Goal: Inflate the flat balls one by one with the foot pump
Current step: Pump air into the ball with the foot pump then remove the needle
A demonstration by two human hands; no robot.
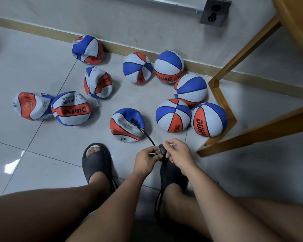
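Observation:
A flat red, white and blue ball (127,125) lies on the tile floor in front of my feet. A black hose (145,132) runs from a needle stuck in its top back to a small black pump part (162,151) between my hands. My left hand (146,159) pinches the part's left side. Curled round its right side is my right hand (179,153). The pump body is mostly hidden under my right foot. Several more flat balls (71,109) lie to the left, and several round inflated balls (208,119) sit to the right.
A wooden chair frame (222,109) stands close on the right, beside the inflated balls. The wall with its baseboard (129,49) runs behind the balls, with a metal outlet box (215,11) above. My feet wear black slides (96,161).

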